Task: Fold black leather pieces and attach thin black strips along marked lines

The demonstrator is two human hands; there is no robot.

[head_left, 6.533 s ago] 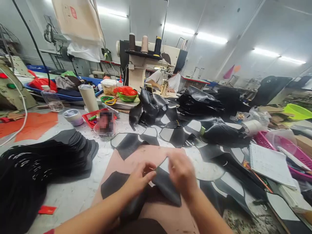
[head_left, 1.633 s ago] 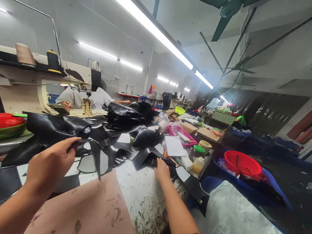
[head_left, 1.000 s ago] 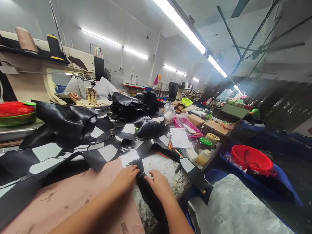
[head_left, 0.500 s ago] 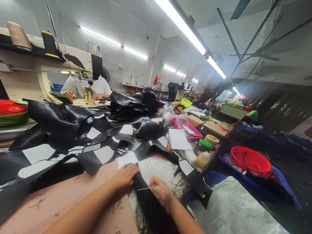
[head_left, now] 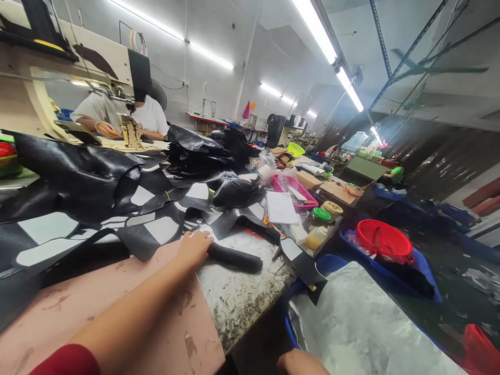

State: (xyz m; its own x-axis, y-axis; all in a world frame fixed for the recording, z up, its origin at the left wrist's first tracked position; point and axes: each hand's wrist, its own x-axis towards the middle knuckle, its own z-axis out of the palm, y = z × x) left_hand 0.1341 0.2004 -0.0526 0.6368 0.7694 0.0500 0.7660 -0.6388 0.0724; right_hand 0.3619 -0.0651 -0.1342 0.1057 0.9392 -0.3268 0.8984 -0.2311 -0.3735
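Observation:
My left hand (head_left: 196,249) is at the left end of a black strip of material (head_left: 236,259), its fingers closed over that end. The strip lies rolled or folded across the worn white tabletop (head_left: 230,297), its other end pointing right. Only part of my right hand (head_left: 300,362) shows, low at the bottom edge beside a grey-white plastic sheet (head_left: 359,312). Its fingers are out of sight, and so is anything in them. Black pieces with white patches (head_left: 162,229) lie just beyond my left hand.
A pink board (head_left: 156,323) covers the near left. Behind are a stack of black pieces (head_left: 199,151), a notebook (head_left: 281,207), a pink basket (head_left: 312,200) and jars (head_left: 317,237). A red basin (head_left: 385,239) stands right. Across the table a person (head_left: 152,117) works at a sewing machine (head_left: 130,130).
My right hand, which held a thin tool at the black strip, has moved down to the bottom edge. The strip, earlier stretched toward me, now lies short and points right. The view has shifted.

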